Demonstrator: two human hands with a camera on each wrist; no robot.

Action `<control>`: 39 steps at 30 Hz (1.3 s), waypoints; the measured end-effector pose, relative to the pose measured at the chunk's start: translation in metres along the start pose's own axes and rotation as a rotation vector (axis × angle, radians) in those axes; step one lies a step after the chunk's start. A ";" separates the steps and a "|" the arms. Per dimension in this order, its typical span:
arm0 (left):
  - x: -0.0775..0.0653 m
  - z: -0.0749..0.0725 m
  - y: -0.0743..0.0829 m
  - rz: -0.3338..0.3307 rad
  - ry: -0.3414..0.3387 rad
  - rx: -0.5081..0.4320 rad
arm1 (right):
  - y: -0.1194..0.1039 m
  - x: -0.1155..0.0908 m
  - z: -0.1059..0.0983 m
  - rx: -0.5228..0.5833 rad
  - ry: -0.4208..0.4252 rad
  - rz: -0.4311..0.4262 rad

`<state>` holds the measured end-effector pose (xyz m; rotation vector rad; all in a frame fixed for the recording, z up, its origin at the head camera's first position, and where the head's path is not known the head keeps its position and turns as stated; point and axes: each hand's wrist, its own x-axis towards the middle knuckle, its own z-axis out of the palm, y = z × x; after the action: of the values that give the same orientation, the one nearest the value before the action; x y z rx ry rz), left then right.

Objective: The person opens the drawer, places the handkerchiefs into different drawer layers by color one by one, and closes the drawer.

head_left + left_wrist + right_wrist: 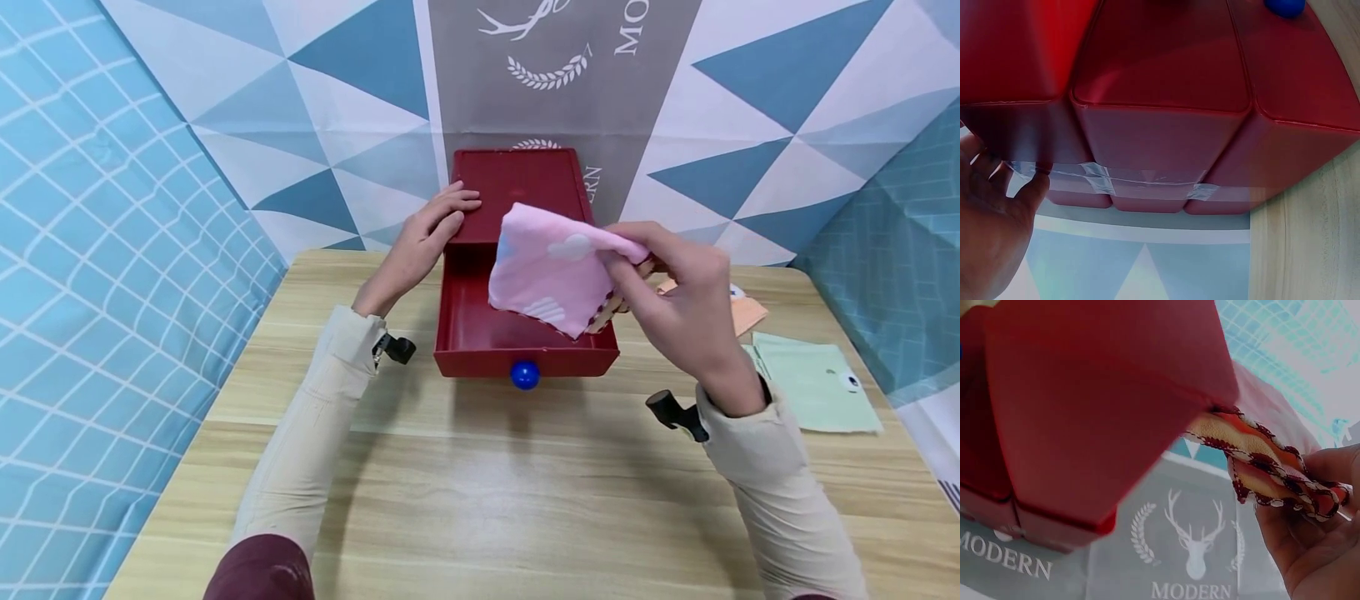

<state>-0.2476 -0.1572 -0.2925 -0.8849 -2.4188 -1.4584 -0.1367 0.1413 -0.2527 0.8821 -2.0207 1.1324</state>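
Note:
A stacked red drawer unit (517, 177) stands at the back of the table with its top drawer (465, 315) pulled out, a blue knob (525, 375) on its front. My left hand (427, 237) rests on the unit's top left edge, and in the left wrist view its fingers lie along the side. Above the open drawer, my right hand (675, 300) pinches a folded pink cloth (551, 271) with pale patches between thumb and fingers. The right wrist view shows the cloth's layered, maroon-and-white stitched edges (1260, 462) beside the drawer. Part of the drawer's inside is hidden behind the cloth.
A light green cloth (813, 383) with an eye motif lies on the table (487, 500) at the right. Behind it is an orange cloth (746, 315), partly hidden by my right hand. Clear tape (1141, 178) runs round the drawer unit. Patterned sheets enclose the table.

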 end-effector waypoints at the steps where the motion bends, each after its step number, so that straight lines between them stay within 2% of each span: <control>1: 0.000 0.000 0.000 0.004 0.002 0.001 | 0.000 0.000 0.002 -0.003 -0.022 -0.002; 6: 0.001 0.000 -0.001 0.020 0.008 -0.006 | 0.001 -0.002 0.010 0.003 -0.110 -0.002; 12: 0.000 0.000 -0.001 0.021 0.011 -0.016 | 0.003 -0.004 0.015 0.073 -0.153 -0.022; 19: 0.000 0.000 -0.001 0.026 0.012 -0.009 | 0.005 -0.005 0.020 0.116 -0.215 0.045; 32: 0.001 0.002 -0.001 0.025 0.012 -0.007 | 0.033 -0.002 0.032 0.020 -0.336 0.143; 39: 0.001 0.002 0.000 0.009 0.009 -0.005 | 0.043 0.004 0.039 -0.035 -0.404 0.124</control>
<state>-0.2480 -0.1551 -0.2931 -0.8869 -2.4030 -1.4628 -0.1816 0.1226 -0.2852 1.0456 -2.4431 1.0420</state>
